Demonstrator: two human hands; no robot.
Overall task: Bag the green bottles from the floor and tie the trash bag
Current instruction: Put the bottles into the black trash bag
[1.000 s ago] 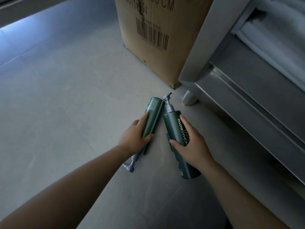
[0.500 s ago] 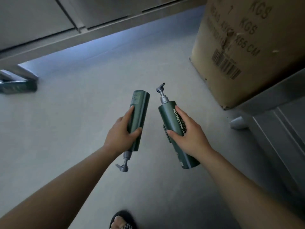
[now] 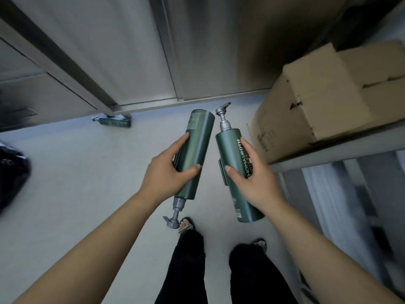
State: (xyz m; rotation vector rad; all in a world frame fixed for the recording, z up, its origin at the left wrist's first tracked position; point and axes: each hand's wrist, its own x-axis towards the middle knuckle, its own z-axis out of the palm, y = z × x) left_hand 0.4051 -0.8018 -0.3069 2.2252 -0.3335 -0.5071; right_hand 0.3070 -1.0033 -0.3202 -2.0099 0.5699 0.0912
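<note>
My left hand [image 3: 166, 172] grips a green pump bottle [image 3: 196, 150] held upside down, its grey pump pointing toward me. My right hand [image 3: 252, 178] grips a second green pump bottle [image 3: 232, 150] with white lettering, pump pointing away. Both bottles are lifted above the floor, side by side and nearly touching at the top. A third green bottle [image 3: 114, 122] lies on its side on the floor by the cabinet base, at the far left. A dark bag [image 3: 11, 172], blurred, shows at the left edge.
Grey metal cabinets [image 3: 131, 51] stand ahead. A cardboard box [image 3: 324, 102] sits at the right on the floor beside a metal shelf unit [image 3: 339, 194]. My legs in black trousers and sandals [image 3: 186, 226] are below on the pale floor [image 3: 76, 194].
I have lifted both bottles off the floor and stood up; the view rose and swung left, bringing the third bottle, the bag and my feet into sight.
</note>
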